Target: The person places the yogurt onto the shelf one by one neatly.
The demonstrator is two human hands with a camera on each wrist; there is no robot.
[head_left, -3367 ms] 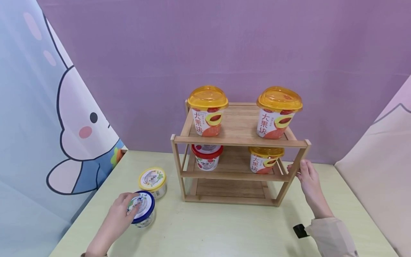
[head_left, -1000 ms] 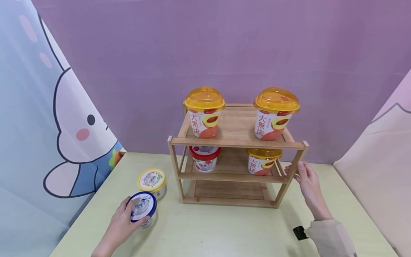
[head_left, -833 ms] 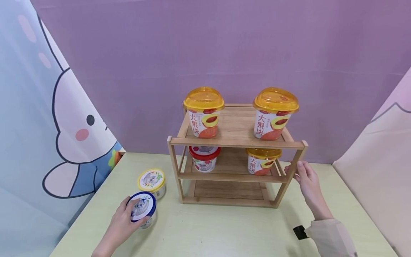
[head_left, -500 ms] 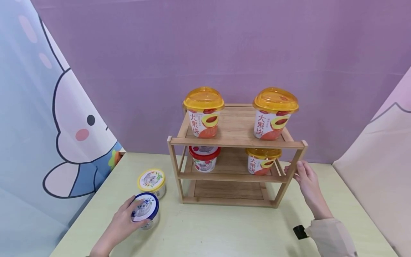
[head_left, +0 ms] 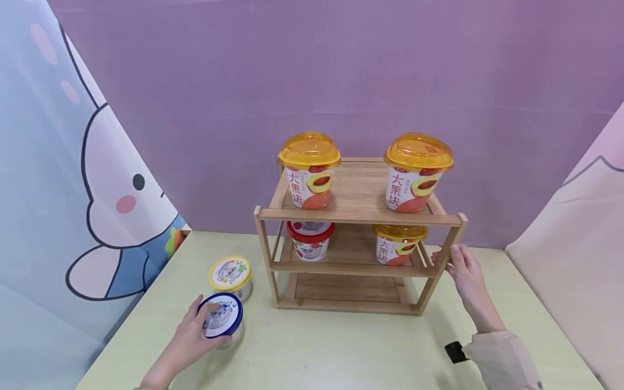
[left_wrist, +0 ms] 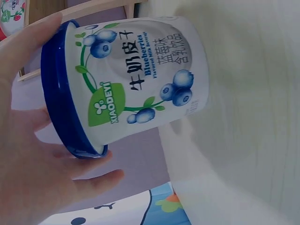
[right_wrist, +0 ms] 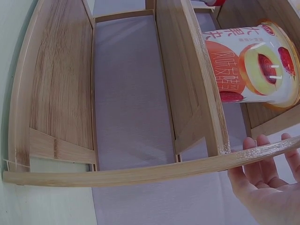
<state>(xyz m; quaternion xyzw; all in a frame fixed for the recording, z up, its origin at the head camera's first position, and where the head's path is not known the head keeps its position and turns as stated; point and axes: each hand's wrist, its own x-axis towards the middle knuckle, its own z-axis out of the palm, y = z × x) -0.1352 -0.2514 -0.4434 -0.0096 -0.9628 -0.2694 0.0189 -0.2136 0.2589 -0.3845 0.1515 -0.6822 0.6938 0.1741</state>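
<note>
- Left hand (head_left: 187,336) holds one blue tub (head_left: 225,319) by its lid (left_wrist: 65,91), toward the worktop's (head_left: 312,352) left edge.
- Right hand (head_left: 469,276) holds one rack's (head_left: 361,216) right front post (head_left: 429,291).
- Just behind the blue tub: one yellow tub (head_left: 231,273).
- On the rack: three orange cups (head_left: 312,184), one red tub (head_left: 312,245).
- Room remains between blue tub and rack.

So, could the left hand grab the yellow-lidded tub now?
Probably not while the left hand grips the blue-lidded blueberry milk tub; otherwise the yellow-lidded tub sits close by, nothing on its lid.
</note>
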